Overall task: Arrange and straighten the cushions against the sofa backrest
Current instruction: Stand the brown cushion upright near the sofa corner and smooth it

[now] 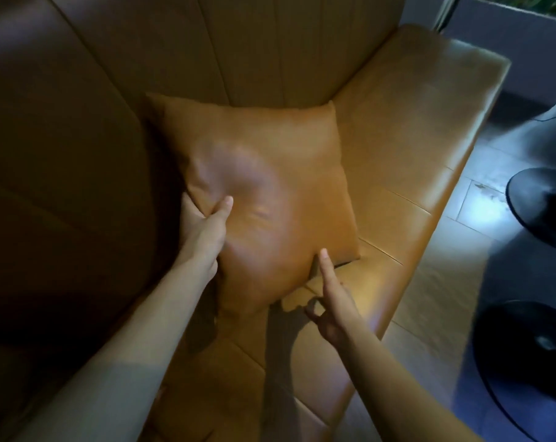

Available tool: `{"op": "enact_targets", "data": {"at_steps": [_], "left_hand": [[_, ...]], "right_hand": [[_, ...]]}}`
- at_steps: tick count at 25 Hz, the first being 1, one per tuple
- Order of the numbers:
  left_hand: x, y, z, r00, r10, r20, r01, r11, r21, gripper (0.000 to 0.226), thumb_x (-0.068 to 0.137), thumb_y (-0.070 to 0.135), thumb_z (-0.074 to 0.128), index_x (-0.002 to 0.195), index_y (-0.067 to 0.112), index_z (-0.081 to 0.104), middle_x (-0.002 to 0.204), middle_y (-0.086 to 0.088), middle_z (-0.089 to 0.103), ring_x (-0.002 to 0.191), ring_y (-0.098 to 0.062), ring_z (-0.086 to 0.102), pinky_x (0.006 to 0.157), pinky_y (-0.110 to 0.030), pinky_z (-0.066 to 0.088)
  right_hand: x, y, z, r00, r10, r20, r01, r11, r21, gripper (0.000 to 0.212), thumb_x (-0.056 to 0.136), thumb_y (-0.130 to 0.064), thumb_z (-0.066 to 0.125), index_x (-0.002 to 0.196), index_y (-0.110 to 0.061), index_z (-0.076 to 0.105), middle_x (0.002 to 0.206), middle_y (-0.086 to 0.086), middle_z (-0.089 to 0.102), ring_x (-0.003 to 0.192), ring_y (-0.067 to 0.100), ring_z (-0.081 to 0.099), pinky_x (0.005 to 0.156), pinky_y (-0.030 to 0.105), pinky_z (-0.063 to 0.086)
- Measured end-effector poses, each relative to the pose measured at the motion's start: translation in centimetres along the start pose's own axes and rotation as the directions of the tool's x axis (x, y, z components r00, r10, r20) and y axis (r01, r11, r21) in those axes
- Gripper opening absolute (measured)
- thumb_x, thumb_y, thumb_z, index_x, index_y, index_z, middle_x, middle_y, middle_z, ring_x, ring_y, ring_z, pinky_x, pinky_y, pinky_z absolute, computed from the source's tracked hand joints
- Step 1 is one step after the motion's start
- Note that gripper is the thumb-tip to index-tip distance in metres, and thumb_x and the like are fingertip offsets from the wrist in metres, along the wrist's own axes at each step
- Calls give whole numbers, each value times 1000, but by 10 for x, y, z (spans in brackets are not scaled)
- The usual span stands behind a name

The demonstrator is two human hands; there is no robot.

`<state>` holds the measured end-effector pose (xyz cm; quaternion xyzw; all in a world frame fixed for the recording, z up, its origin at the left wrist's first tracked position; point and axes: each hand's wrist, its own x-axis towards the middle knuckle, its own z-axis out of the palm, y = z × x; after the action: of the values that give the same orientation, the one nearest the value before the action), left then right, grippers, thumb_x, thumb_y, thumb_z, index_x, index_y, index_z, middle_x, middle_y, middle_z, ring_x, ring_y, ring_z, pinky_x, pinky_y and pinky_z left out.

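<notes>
A square tan leather cushion (263, 193) lies tilted in the sofa's corner, its top edge against the ribbed backrest (270, 49). My left hand (206, 231) grips the cushion's left edge, thumb pressed into its face and fingers hidden behind it. My right hand (330, 301) is at the cushion's lower right edge, its thumb touching the front of the cushion while the other fingers are curled under near the seat (397, 161). The cushion's lower left corner hangs over the seat.
The dark left part of the sofa (47, 186) rises beside the cushion. The seat's right edge drops to a tiled floor (480, 212). Two round black bases (538, 205) (531, 355) stand on the floor at the right.
</notes>
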<state>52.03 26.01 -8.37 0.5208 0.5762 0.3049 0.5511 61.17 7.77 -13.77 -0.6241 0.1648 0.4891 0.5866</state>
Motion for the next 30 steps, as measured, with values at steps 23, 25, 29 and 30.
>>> {"op": "enact_targets", "data": {"at_steps": [23, 25, 29, 30], "left_hand": [[-68, -4, -240, 989, -146, 4, 122, 811, -573, 35, 92, 56, 48, 116, 37, 63, 121, 2, 69, 112, -25, 64, 91, -48, 50], [-63, -2, -237, 986, -157, -55, 94, 797, -596, 31, 93, 42, 49, 116, 31, 67, 119, -2, 70, 110, -27, 65, 91, -49, 51], [-47, -13, -236, 941, -294, -170, 154, 815, -559, 31, 95, 26, 42, 120, 25, 61, 123, -6, 63, 106, -26, 60, 85, -44, 49], [-43, -20, -239, 922, -327, -208, 174, 829, -532, 34, 96, 20, 39, 126, 27, 55, 128, -5, 59, 108, -24, 57, 89, -45, 47]], "right_hand": [[-21, -28, 142, 921, -297, 253, 358, 901, -246, 93, 78, -81, 49, 150, -25, 30, 145, 3, 42, 127, 25, 42, 111, 49, 36], [-18, -33, 146, 898, -327, 293, 402, 881, -250, 90, 79, -81, 44, 150, -27, 36, 144, 1, 46, 130, 23, 43, 106, 43, 36], [-13, -35, 160, 884, -319, 342, 427, 848, -313, 93, 72, -86, 48, 147, -31, 44, 148, -1, 46, 128, 20, 44, 96, 36, 38], [-11, -32, 162, 884, -316, 345, 429, 842, -328, 91, 73, -84, 50, 147, -31, 44, 152, 0, 43, 129, 20, 43, 96, 36, 38]]}}
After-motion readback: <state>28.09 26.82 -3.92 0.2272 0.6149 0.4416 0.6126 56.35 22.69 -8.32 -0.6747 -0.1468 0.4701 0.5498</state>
